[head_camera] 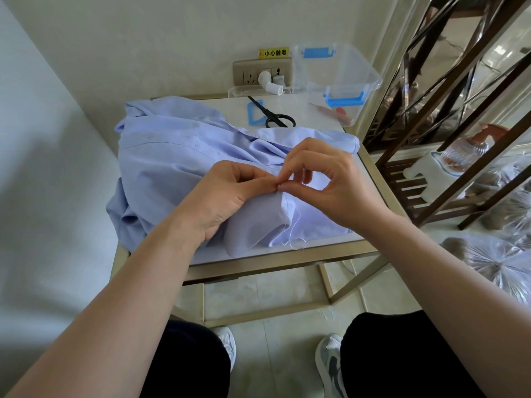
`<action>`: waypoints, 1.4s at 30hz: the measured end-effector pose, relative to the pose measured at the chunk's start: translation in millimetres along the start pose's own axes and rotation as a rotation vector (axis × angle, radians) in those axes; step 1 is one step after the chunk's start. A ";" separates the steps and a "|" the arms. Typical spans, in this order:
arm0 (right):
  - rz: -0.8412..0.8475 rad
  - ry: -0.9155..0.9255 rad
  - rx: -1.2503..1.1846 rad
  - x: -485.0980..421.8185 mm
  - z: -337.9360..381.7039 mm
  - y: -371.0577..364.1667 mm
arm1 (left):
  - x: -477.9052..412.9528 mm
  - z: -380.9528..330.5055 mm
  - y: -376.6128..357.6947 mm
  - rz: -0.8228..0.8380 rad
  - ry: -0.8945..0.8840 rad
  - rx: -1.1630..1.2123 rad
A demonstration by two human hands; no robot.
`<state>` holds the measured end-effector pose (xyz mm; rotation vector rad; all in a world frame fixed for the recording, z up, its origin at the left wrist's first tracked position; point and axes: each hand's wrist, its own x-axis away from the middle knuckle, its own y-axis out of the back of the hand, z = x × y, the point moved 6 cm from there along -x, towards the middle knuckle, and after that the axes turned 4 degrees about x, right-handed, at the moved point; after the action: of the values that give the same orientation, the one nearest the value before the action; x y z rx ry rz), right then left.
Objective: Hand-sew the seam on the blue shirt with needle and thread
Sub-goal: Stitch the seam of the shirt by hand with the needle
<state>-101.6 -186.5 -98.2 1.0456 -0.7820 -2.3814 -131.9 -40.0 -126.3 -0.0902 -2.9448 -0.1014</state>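
The light blue shirt [172, 156] lies bunched over a small table [287, 255]. My left hand [227, 196] pinches a fold of the shirt's edge between thumb and fingers and lifts it slightly. My right hand [324, 179] meets it at the same spot, thumb and forefinger pinched together at the seam; the needle is too small to make out there. A thin white thread [294, 237] hangs from the seam and loops down onto the cloth near the table's front edge.
Black scissors [273, 114] and a blue plastic clip [254, 114] lie on the table behind the shirt. A clear box with blue latches [342, 73] stands at the back right, below a wall socket [263, 71]. A dark shelf frame [445, 124] stands close on the right.
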 end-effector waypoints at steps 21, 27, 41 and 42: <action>0.094 -0.208 -0.569 2.0 4.4 -7.7 | -8.8 -0.2 10.2 -0.201 -0.164 -0.181; 0.987 -0.468 -1.099 31.7 24.0 -22.3 | -10.8 0.9 15.0 -0.254 -0.178 -0.147; 0.039 -0.597 -0.337 6.4 -9.2 -8.1 | -10.0 -2.0 14.8 -0.253 -0.181 -0.118; 0.008 -0.585 -0.286 6.0 -9.3 -9.0 | -10.2 -1.9 14.2 -0.246 -0.180 -0.114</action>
<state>-99.7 -186.2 -112.3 0.2249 -0.5905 -2.7161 -120.6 -26.5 -125.5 0.2605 -3.1140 -0.3117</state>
